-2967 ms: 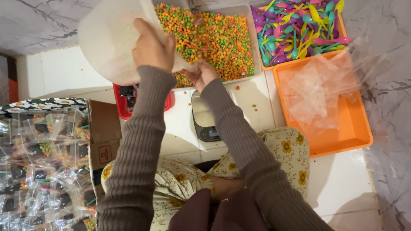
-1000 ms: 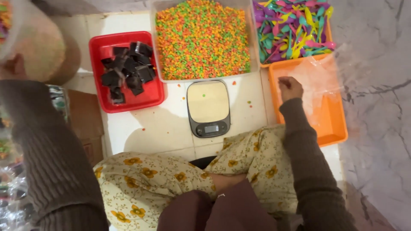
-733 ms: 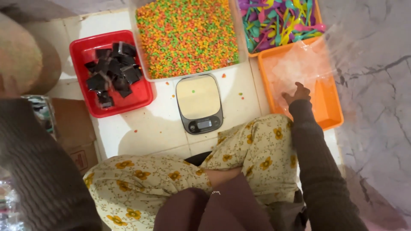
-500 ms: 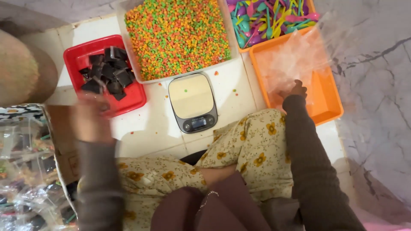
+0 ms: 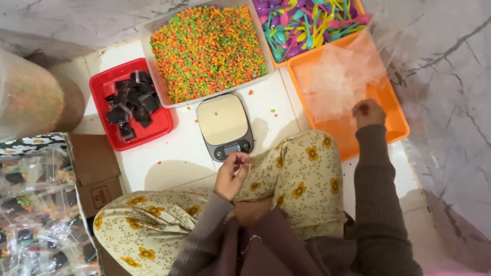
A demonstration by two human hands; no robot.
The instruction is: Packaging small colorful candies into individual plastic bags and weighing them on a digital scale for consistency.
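My right hand (image 5: 367, 112) reaches into the orange tray (image 5: 398, 118) and its closed fingers rest on the pile of clear plastic bags (image 5: 337, 82); whether it grips one I cannot tell. My left hand (image 5: 231, 175) hovers loosely curled above my knee, just below the small kitchen scale (image 5: 224, 125), and holds nothing I can see. Beyond the scale stands a clear tub of orange, green and yellow sweets (image 5: 207, 48). At the left, a red tray (image 5: 104, 93) carries dark square pieces (image 5: 132, 102). My floral-trousered legs fill the lower middle.
A tray of coloured plastic spoons (image 5: 304, 25) sits at the top right. A big round container of sweets (image 5: 33, 99) stands at the far left. Below it is a cardboard box (image 5: 94, 171) beside several filled clear packets (image 5: 30, 214). A few loose sweets (image 5: 261, 105) lie near the scale.
The big container left my left hand and now stands at the left. That hand has come back to the scale's front edge. My right hand moved from the scale into the orange tray.
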